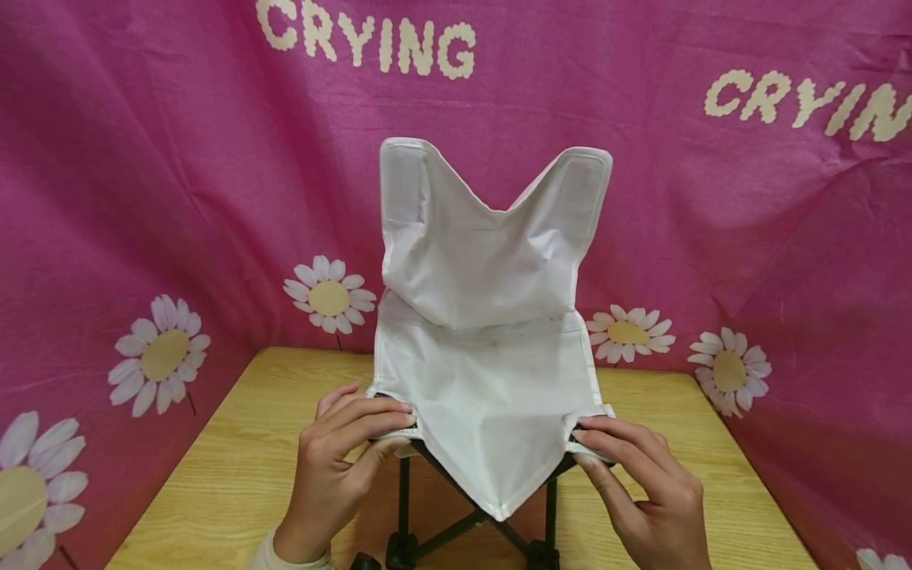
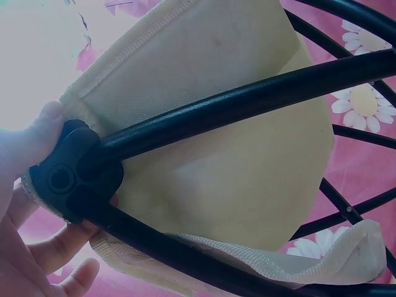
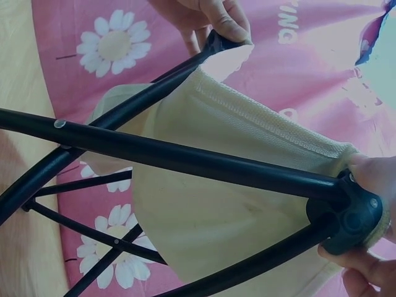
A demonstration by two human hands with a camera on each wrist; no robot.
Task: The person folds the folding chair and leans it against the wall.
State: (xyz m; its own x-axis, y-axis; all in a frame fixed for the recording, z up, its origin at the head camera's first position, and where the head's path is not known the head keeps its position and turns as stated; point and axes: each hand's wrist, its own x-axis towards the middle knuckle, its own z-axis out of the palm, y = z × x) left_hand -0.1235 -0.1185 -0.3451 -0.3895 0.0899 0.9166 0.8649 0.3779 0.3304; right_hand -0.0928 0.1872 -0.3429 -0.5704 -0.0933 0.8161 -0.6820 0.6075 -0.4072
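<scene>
A small folding chair with a white fabric seat and back (image 1: 492, 372) stands on the table, facing me. Its two upper back corners rise as points with a deep dip between them. My left hand (image 1: 338, 459) grips the seat's left front corner, thumb below and fingers on top. At the right front corner, my right hand (image 1: 644, 479) pinches fabric and frame in the same way. The left wrist view shows a black plastic joint (image 2: 68, 176) under the fabric, against that hand's fingers. A matching joint (image 3: 346, 213) sits between the right thumb and fingers.
Crossed black tube legs (image 1: 456, 534) hold the chair up on the wooden table (image 1: 249, 419). A pink cloth (image 1: 214, 158) with daisies and lettering hangs behind and along both sides. A dark rounded piece (image 1: 366, 561) shows at the bottom edge.
</scene>
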